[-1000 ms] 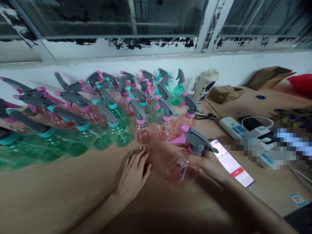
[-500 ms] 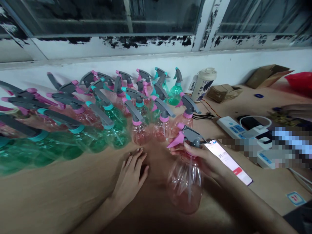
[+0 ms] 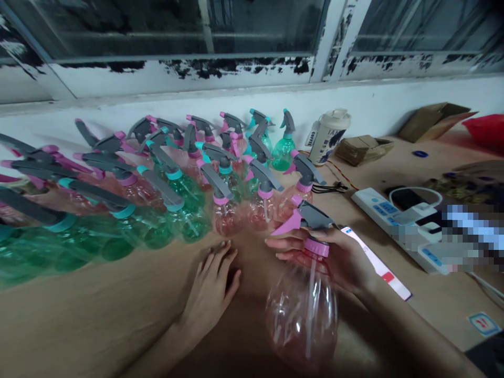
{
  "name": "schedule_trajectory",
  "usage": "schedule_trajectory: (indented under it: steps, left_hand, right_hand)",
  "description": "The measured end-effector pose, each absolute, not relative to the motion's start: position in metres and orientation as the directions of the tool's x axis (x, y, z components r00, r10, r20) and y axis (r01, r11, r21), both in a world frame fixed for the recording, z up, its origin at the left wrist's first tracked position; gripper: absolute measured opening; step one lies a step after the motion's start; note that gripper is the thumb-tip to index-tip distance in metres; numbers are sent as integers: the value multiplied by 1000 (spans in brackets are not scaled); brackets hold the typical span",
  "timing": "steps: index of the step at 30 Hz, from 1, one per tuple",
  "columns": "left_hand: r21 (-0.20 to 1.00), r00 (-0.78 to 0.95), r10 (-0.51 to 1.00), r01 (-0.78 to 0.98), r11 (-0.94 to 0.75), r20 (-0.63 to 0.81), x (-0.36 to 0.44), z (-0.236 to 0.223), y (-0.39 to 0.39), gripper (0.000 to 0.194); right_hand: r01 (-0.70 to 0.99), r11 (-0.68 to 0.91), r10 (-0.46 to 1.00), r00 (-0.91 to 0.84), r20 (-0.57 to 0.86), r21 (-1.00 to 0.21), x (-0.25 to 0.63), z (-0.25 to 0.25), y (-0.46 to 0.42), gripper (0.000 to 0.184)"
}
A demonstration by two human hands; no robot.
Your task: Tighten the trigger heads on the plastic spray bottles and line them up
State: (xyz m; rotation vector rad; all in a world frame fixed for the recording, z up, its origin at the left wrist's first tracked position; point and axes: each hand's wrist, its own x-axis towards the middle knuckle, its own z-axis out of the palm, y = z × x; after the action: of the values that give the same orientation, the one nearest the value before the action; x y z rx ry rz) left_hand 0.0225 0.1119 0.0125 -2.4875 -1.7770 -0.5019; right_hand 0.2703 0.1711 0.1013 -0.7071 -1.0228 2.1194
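Note:
My right hand (image 3: 346,257) is wrapped round the neck of a clear pink spray bottle (image 3: 303,315) from behind and the right side. This bottle has a grey head, a pink trigger pointing left, a pink collar and a straw inside. To its left, my left hand (image 3: 212,278) lies palm down on the wooden table (image 3: 98,325) with fingers spread, holding nothing. Just beyond the left fingertips stands a pink spray bottle (image 3: 226,215), with another pink spray bottle (image 3: 262,210) beside it. A row of green spray bottles (image 3: 191,223) stands farther left.
Several more pink and green spray bottles crowd the back left by the wall. A coffee cup (image 3: 331,136) and an open cardboard box (image 3: 362,149) stand at the back. On the right lie a phone (image 3: 378,268), a power strip (image 3: 378,207) and cables.
The spray bottle in my right hand has come nearer and slightly right, and more of its pink collar shows. My left hand has stayed in place.

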Motion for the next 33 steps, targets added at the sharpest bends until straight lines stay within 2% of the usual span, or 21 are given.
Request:
schedule_trajectory:
  steps: [8, 14, 18, 23, 33]
  left_hand:
    - [153, 274, 915, 932, -328, 295, 22, 12, 112, 33]
    - [132, 283, 907, 932, -337, 312, 23, 13, 112, 32]
    - [111, 296, 900, 932, -345, 319, 23, 14, 112, 32]
    - [104, 283, 912, 940, -325, 297, 24, 15, 111, 33]
    - [115, 274, 915, 941, -319, 297, 24, 13, 110, 34]
  right_hand:
    - [-211, -294, 800, -588, -120, -932, 273, 96, 164, 29]
    - [-140, -209, 916, -375, -143, -968, 277, 80, 155, 27]
    - [33, -96, 945, -311, -101, -995, 278, 86, 152, 36]
    - [310, 60, 929, -366, -61, -949, 279, 103, 150, 49]
    - [418, 340, 901, -401, 165, -842, 278, 99, 158, 44]
